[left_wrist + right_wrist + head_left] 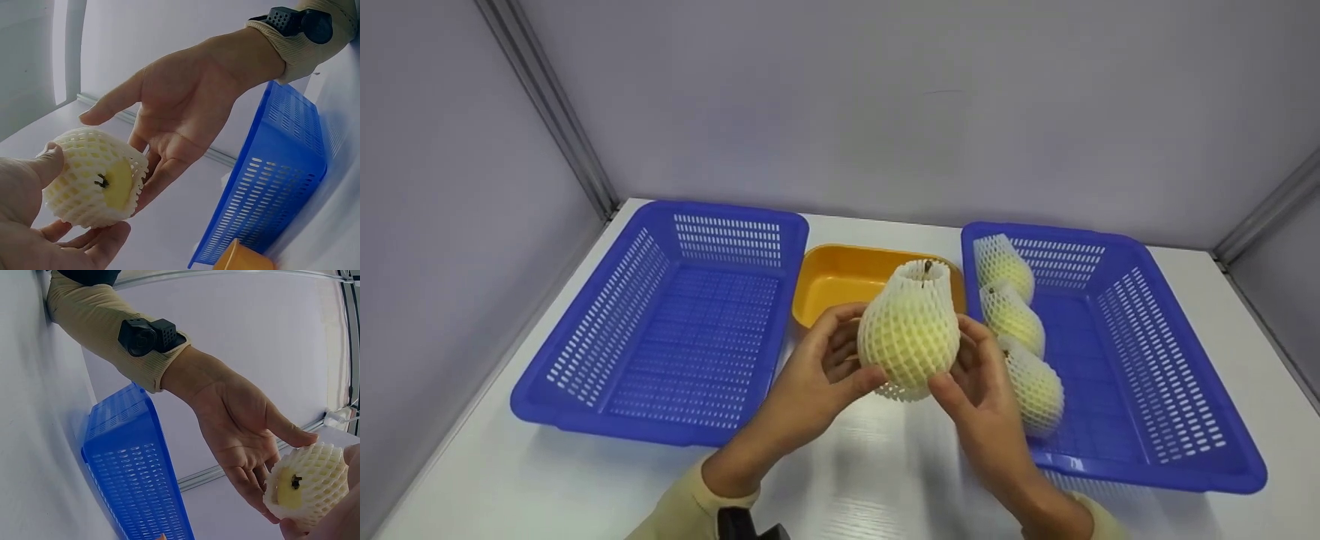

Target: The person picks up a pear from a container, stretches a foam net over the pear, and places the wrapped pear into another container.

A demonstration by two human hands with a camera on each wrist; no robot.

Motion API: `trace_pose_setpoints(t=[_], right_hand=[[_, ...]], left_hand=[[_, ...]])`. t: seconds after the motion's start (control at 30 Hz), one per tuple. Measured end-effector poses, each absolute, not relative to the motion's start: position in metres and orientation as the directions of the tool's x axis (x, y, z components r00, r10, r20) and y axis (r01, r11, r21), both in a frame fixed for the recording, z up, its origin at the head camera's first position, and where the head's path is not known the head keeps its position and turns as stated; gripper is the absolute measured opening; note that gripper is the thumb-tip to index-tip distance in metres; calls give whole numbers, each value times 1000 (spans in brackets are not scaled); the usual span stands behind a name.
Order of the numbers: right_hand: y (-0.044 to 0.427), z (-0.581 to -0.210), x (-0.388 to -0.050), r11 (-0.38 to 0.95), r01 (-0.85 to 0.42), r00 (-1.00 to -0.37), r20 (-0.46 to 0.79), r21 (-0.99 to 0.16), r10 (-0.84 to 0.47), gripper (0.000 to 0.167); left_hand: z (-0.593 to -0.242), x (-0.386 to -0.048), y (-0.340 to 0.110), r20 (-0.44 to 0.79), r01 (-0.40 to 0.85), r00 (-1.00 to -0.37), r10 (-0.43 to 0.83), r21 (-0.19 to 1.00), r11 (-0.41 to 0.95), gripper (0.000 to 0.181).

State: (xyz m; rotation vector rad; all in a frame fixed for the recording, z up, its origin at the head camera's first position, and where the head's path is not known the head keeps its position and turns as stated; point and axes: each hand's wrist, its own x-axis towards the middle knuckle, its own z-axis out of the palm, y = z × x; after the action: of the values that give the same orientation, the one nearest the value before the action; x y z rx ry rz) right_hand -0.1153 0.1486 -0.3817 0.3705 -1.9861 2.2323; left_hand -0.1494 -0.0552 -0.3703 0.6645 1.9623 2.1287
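Note:
A pale yellow pear (911, 337) in a white foam net is held up between both hands, above the table's middle. My left hand (814, 386) holds its left side, thumb low on the front and fingers curving behind. On the other side, my right hand (988, 405) holds it with the thumb near the bottom. The net's open top shows the dark stem. From below, the left wrist view shows the pear's dark blossom end (102, 180) through the net's lower opening. Some fingertips are hidden behind the fruit.
On the right stands a blue basket (1091, 375) with three netted pears (1014, 322) along its left side. Another blue basket (697, 337) stands on the left, its slatted floor exposed. Between them at the back sits an orange basin (829, 292), partly covered by the held pear.

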Motion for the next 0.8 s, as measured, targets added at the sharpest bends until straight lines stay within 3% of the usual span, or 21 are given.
trace_pose_setpoints(t=[0.2,0.43,0.8], right_hand=[[150,-380,-117,-133,-253,-964,261,-958,-46,56],[151,-380,-120,-154,-298,-954,301,-942,1,42],[151,-382,-122,-100,-262,-962,269,-960,-58,52]], left_hand=[[-371,-149,-52,253,200,-883,396,965,-170,80],[-372,-152,-53,314,266,-890,331,946,-183,65],[-375,-154,-55,208,166,-884,418,977,-135,86]])
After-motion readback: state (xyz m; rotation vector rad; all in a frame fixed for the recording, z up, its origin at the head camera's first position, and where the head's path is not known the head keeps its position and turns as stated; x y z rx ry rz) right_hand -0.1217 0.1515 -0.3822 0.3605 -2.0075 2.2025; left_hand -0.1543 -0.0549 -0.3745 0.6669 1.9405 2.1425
